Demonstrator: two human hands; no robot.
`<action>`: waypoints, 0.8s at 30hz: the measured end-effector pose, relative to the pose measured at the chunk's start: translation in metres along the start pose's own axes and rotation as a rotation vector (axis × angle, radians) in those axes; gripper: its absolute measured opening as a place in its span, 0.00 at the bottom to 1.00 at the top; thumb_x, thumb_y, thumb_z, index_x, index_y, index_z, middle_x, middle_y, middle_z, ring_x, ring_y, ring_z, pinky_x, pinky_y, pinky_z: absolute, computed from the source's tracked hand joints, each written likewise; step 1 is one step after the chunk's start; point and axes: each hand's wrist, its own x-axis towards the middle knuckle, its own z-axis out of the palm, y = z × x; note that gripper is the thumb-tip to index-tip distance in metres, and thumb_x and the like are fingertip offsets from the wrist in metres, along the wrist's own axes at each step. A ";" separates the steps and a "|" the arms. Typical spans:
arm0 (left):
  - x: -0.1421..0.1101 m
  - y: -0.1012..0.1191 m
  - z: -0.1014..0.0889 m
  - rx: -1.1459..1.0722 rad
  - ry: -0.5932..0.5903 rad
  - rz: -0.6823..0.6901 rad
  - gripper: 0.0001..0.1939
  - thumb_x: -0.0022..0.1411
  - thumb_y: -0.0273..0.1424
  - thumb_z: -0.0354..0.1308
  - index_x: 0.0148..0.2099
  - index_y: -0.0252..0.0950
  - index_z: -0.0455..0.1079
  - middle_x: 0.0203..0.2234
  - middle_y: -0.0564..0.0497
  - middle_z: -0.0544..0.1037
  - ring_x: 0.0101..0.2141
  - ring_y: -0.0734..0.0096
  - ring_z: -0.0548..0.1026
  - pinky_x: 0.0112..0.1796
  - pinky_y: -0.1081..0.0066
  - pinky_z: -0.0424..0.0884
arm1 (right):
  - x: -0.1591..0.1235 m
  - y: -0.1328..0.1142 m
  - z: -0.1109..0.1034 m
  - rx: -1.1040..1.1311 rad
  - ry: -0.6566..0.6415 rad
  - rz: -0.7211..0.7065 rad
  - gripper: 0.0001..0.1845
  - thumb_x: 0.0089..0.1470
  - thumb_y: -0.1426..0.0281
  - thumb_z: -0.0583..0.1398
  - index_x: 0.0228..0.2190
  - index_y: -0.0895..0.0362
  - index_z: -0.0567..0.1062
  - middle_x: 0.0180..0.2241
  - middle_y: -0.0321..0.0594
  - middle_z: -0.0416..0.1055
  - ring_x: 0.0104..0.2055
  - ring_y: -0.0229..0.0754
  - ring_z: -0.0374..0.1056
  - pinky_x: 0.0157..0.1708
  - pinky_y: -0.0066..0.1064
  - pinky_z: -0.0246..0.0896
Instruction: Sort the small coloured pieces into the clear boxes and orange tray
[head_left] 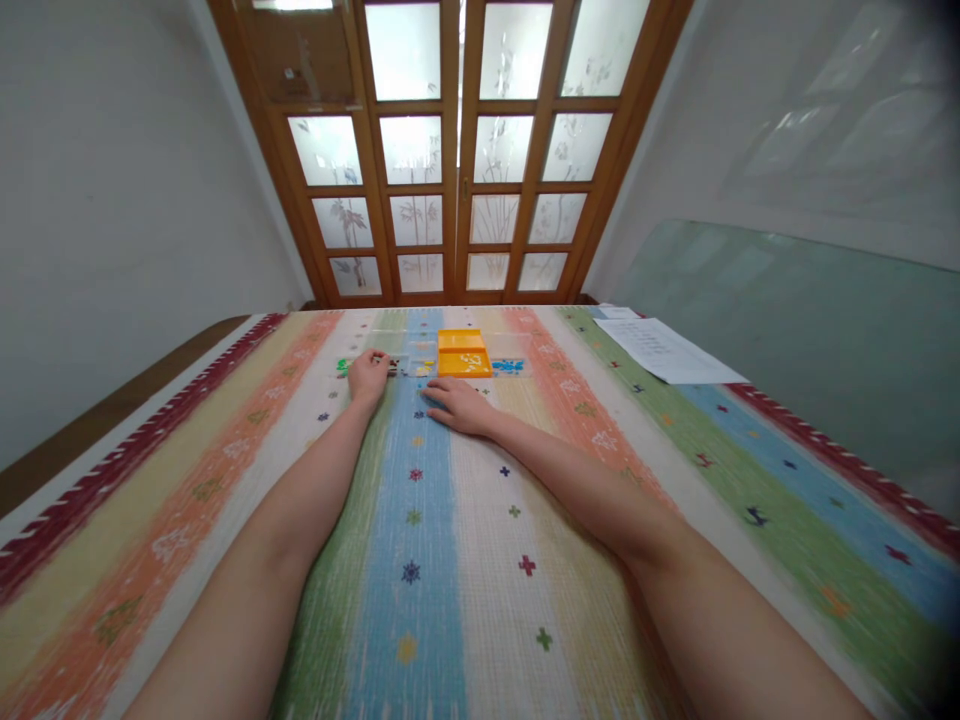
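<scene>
My left hand (367,376) is at the far part of the table, thumb and fingertips pinched together over a clear box holding small dark pieces (394,366). What the pinch holds, if anything, is too small to make out. Just left of that hand lie small green pieces (343,366). My right hand (461,405) rests palm down on the cloth with its fingers stretched out to the left. Beyond it stands an open orange box (463,340) with small pale pieces (471,361) inside. Small yellow pieces (429,367) lie left of the orange box, and blue pieces (508,366) lie right of it.
A striped, patterned tablecloth (412,510) covers the table. Paper sheets (667,350) lie at the far right. A pale green panel (787,300) leans by the right wall. Wooden doors with frosted panes (457,180) stand behind the table.
</scene>
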 end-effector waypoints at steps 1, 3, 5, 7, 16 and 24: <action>0.000 -0.001 -0.001 0.001 -0.001 -0.008 0.13 0.63 0.39 0.58 0.41 0.38 0.80 0.27 0.50 0.78 0.30 0.64 0.74 0.32 0.70 0.62 | 0.002 -0.001 0.002 -0.009 -0.013 0.009 0.25 0.68 0.59 0.60 0.62 0.54 0.73 0.61 0.51 0.69 0.62 0.52 0.65 0.61 0.45 0.58; 0.002 -0.002 -0.001 -0.006 -0.004 -0.019 0.13 0.63 0.39 0.58 0.41 0.39 0.80 0.27 0.50 0.79 0.30 0.64 0.74 0.32 0.70 0.62 | 0.006 -0.002 0.005 -0.029 -0.040 0.028 0.26 0.69 0.57 0.59 0.63 0.53 0.72 0.62 0.51 0.69 0.62 0.53 0.65 0.61 0.45 0.58; 0.003 -0.003 -0.001 -0.016 -0.005 -0.018 0.14 0.63 0.39 0.58 0.42 0.38 0.81 0.27 0.49 0.79 0.30 0.64 0.74 0.32 0.70 0.62 | 0.010 -0.002 0.005 -0.053 -0.063 0.038 0.26 0.69 0.55 0.58 0.63 0.52 0.72 0.62 0.50 0.69 0.62 0.53 0.64 0.61 0.46 0.57; 0.003 -0.004 -0.001 -0.027 -0.006 -0.012 0.14 0.64 0.40 0.58 0.42 0.38 0.81 0.28 0.49 0.80 0.30 0.63 0.75 0.32 0.70 0.63 | 0.013 -0.004 0.005 -0.077 -0.082 0.049 0.26 0.70 0.54 0.57 0.63 0.52 0.72 0.62 0.50 0.69 0.63 0.54 0.64 0.61 0.47 0.56; 0.003 -0.005 0.000 -0.026 -0.015 -0.012 0.18 0.65 0.40 0.57 0.46 0.36 0.83 0.31 0.45 0.83 0.33 0.60 0.77 0.36 0.68 0.67 | 0.019 -0.009 0.007 -0.132 -0.117 0.076 0.25 0.71 0.55 0.55 0.63 0.51 0.72 0.63 0.49 0.69 0.65 0.54 0.61 0.60 0.46 0.54; 0.000 -0.002 0.002 0.014 -0.029 0.024 0.19 0.67 0.41 0.55 0.47 0.36 0.83 0.33 0.45 0.83 0.33 0.60 0.77 0.35 0.68 0.65 | 0.020 -0.009 0.008 -0.116 -0.097 0.059 0.21 0.73 0.65 0.52 0.61 0.53 0.72 0.62 0.49 0.70 0.64 0.51 0.62 0.60 0.45 0.54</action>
